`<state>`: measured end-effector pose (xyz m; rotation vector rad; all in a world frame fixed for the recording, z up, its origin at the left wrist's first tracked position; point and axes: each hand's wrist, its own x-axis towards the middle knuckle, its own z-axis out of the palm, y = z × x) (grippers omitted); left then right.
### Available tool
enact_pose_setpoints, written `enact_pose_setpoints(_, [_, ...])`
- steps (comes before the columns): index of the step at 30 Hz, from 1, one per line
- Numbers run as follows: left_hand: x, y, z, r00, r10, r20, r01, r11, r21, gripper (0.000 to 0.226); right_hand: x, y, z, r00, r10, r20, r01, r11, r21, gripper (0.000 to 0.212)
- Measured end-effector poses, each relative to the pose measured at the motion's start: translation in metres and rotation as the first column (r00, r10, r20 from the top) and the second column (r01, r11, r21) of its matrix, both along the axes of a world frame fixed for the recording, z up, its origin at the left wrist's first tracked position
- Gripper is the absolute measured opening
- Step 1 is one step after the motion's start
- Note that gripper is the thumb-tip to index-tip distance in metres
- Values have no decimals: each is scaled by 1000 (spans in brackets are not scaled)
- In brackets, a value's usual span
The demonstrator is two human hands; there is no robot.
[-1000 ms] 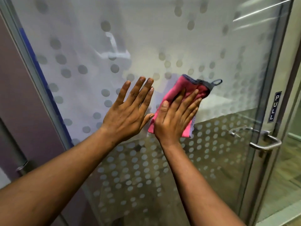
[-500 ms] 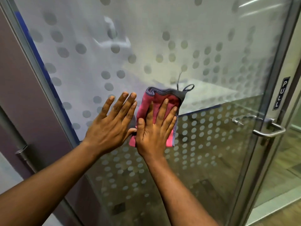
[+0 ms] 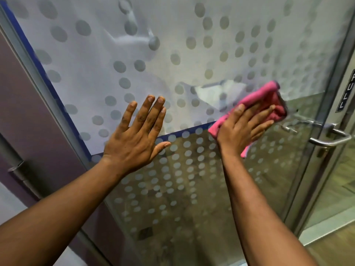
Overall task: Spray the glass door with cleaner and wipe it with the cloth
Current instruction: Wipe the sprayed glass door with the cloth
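Note:
The glass door (image 3: 188, 54) fills the view, with frosted dots across it. My right hand (image 3: 242, 129) lies flat with straight fingers on a pink cloth (image 3: 267, 100) and presses it against the glass right of centre, close to the handle. The cloth's far end is blurred. My left hand (image 3: 138, 139) is spread flat against the glass at the middle, fingers straight, holding nothing. No cleaner bottle is in view.
A metal lever handle (image 3: 326, 135) sticks out at the door's right edge, just right of the cloth. A black PULL sign (image 3: 345, 93) is on the frame beside it. The door's metal frame (image 3: 38, 73) and a purple wall (image 3: 15, 104) stand at left.
My right hand has slid the cloth to the right across the glass, away from my left hand and toward the handle. My left hand stays flat on the glass.

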<state>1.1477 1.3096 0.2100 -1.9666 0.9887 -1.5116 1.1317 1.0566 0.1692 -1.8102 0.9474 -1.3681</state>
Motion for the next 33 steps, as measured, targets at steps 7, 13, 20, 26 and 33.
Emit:
enact_pose_setpoints(7, [-1, -1, 0, 999, 16, 48, -16, 1000, 6, 84, 2, 62, 12, 990, 123, 62, -99, 948, -301, 67])
enact_pose_setpoints(13, [-2, 0, 1, 999, 12, 39, -12, 1000, 15, 84, -8, 82, -60, 971, 235, -42, -227, 857, -463, 75])
enact_pose_setpoints(20, [-6, -1, 4, 1000, 0, -23, 0, 1000, 5, 83, -16, 30, -93, 982, 183, -35, -187, 962, -201, 74])
enact_pose_setpoints(26, [-20, -5, 10, 993, -43, -111, 40, 999, -29, 86, -8, -4, -18, 993, 121, -11, -121, 992, 18, 77])
enact_pose_setpoints(33, [-25, -71, 68, 980, -198, -35, 195, 978, -75, 85, -6, -15, 81, 985, 171, 40, -144, 919, -368, 70])
